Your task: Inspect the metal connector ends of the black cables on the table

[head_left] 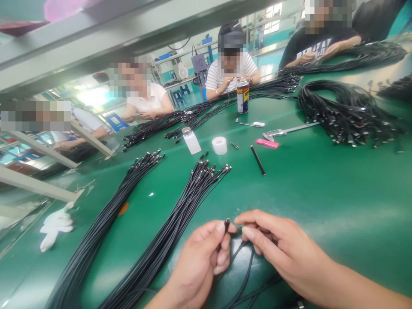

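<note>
Black cable rises from the near edge of the green table to a small plug, its long axis running up and away between the two hands. The left hand pinches the plug nearly upright between thumb and forefinger. The right hand, half curled, is just beside it (its forefinger almost touching the plug); whether it grips the cable, I cannot tell.

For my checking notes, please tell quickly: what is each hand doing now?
Left hand: closed, pinching a black cable's connector.
Right hand: half-closed beside it; cannot tell if it holds anything.
</note>
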